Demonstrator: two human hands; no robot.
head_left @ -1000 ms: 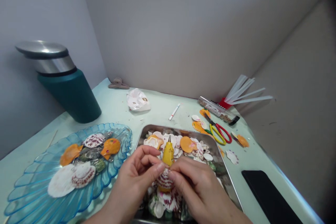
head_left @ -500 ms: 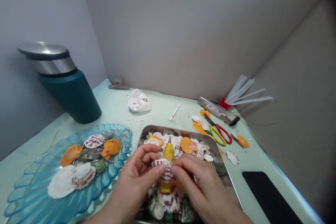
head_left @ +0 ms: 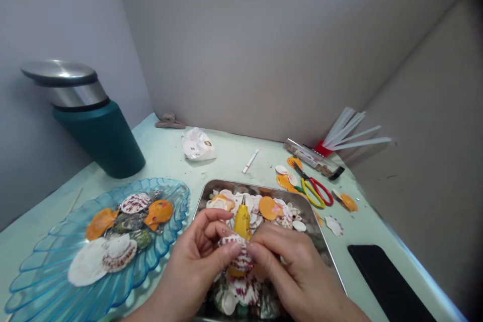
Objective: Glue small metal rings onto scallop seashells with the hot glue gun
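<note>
My left hand (head_left: pixel 196 261) and my right hand (head_left: pixel 290 271) meet over the near half of a steel tray (head_left: pixel 327 256) full of shells. Both pinch one white scallop shell with dark red stripes (head_left: pixel 237 251), thumbs on top. A yellow glue gun (head_left: pixel 242 220) rises just behind the shell, nozzle pointing up and away; my right fingers lie against its body. Orange, white and striped shells (head_left: pixel 269 207) fill the tray beyond the hands.
A blue glass shell-shaped dish (head_left: pixel 45 261) with several shells lies at the left. A teal flask (head_left: pixel 94 126) stands behind it. Scissors (head_left: pixel 315 188), loose shells, a box, glue sticks (head_left: pixel 354 131) and a black phone (head_left: pixel 388 282) are at the right.
The striped shell has been lifted from low between my fingers up in front of the glue gun, then tipped slightly. My hands stay in the same place.
</note>
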